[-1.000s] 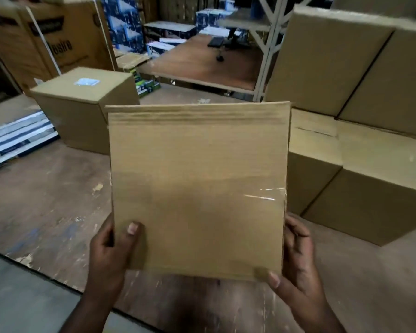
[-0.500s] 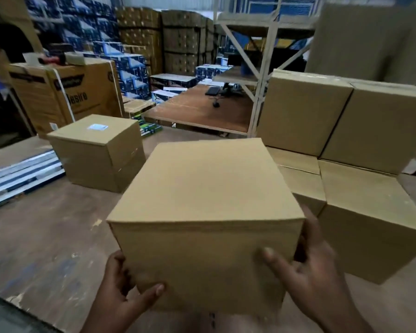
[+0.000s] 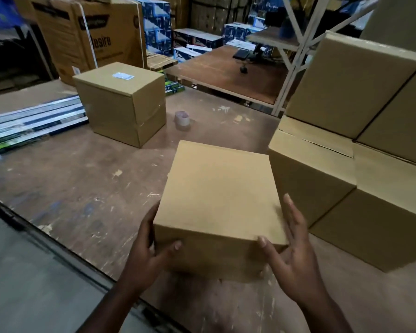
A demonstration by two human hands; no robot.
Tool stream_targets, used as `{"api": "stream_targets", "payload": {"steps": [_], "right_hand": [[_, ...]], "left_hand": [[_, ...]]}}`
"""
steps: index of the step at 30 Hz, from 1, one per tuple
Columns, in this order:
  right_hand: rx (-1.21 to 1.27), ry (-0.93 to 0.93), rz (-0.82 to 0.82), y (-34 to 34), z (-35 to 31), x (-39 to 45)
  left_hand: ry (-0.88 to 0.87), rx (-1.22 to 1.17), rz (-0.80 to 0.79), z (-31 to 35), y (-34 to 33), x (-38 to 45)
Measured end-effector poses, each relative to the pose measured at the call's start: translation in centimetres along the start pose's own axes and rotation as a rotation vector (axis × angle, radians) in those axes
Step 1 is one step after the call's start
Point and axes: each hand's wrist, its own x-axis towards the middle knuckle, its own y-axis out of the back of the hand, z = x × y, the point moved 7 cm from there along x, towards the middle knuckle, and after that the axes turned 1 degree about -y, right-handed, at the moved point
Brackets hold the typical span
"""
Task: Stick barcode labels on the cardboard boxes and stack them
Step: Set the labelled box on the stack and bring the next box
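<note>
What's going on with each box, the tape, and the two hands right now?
Held box: closed, no label on top, gripped at both sides.
Left hand: curled round the box's left corner.
Right hand: fingers straight, pressing the box's right side.
Labelled stack: two closed boxes, a label on top.
Tape roll: lying on the floor, untouched.
Stacked boxes: closed, piled at right.

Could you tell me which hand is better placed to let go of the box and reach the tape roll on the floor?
Left, probably. The tape roll lies ahead, left of the box. The left hand is on that side; the right hand would have to cross over.
</note>
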Motion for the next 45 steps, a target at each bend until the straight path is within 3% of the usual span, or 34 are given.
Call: {"api": "stream_targets", "payload": {"steps": [2,3,7,10,15,21,25,27,29,31,32,34,36,39,45], "right_hand": [[-0.293,0.166,0.048,0.2,-3.8,1.4],[-0.417,0.199,-0.011,-0.7,-5.4,2.4],[-0.677,0.131,-0.468,-9.3,-7.1,6.1],[-0.742,0.193,-0.587,-12.2,-7.0,7.2],[-0.84,-0.18,-0.357,-5.9,-2.6,11.2],[-0.712,0.208,-0.547,-12.8,-7.9,7.4],[-0.826,-0.014,-0.374,-5.2,-1.9,10.0],[-0.637,-0.065,-0.397,-2.3,0.5,10.1],[-0.005,-0.14,-0.384,-0.9,2.0,8.9],[0.641,-0.308,-0.19,-0.3,5.3,6.5],[0.765,-0.411,-0.097,-1.1,7.7,4.7],[0.737,-0.586,-0.005,-4.3,11.7,0.1],[0.678,-0.636,0.069,-6.4,13.6,-3.1],[0.698,-0.59,0.093,-6.5,12.1,-3.4],[0.638,-0.304,0.023,-3.2,4.8,-0.3]], "left_hand": [[-0.087,-0.025,0.026,2.8,-0.5,0.5],[-0.126,-0.027,0.042,3.9,-0.8,0.7],[-0.155,0.059,0.065,5.7,-2.1,1.4],[-0.148,0.067,0.077,5.6,-1.9,1.6],[-0.14,0.099,0.021,5.2,-2.0,1.7],[-0.137,0.137,-0.02,4.9,-1.6,1.9],[-0.118,0.088,-0.065,5.0,-1.9,1.7],[-0.063,0.004,-0.138,3.8,-1.8,1.4],[0.026,0.001,-0.186,1.5,-0.9,1.0],[0.131,0.088,-0.231,-1.4,-0.3,0.2],[0.165,0.149,-0.248,-2.7,-0.3,-0.4],[0.184,0.257,-0.254,-4.4,-0.3,-1.4],[0.172,0.323,-0.199,-4.6,-0.2,-1.9],[0.097,0.352,-0.049,-1.6,0.1,-1.0],[-0.021,0.106,0.285,7.9,1.5,1.9]]}}
